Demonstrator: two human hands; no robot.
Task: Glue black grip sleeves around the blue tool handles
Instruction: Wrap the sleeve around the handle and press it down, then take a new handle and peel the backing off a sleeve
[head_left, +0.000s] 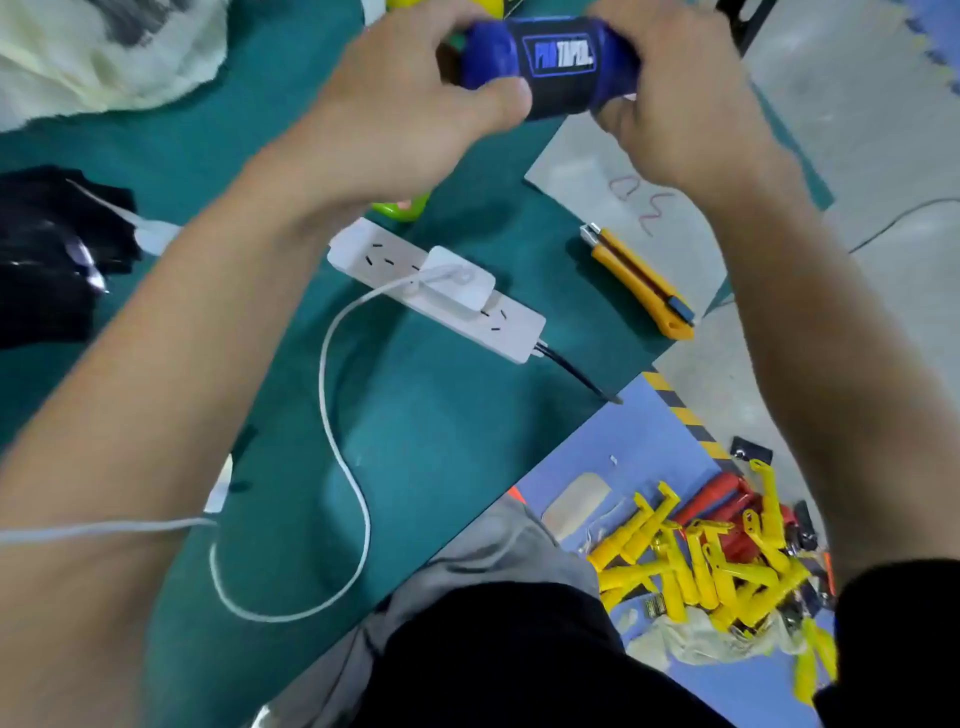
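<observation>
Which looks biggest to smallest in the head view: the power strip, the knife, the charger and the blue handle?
1. power strip
2. blue handle and knife: unranked, since the handle is half hidden and nearer the camera
3. charger

Bright, even light is falling from above onto the green mat (441, 457), laying only soft, short shadows beside the white power strip (509, 327) and the yellow utility knife (639, 280), while small glints are showing on the black material (47, 249) at the left. Motion blur is smearing the left hand (415, 104), the right hand (675, 104) and the blue handle (485, 62) they are gripping. The wide lens is stretching the forearms at the lower edges and softening the yellow parts (727, 566) on the floor.
</observation>
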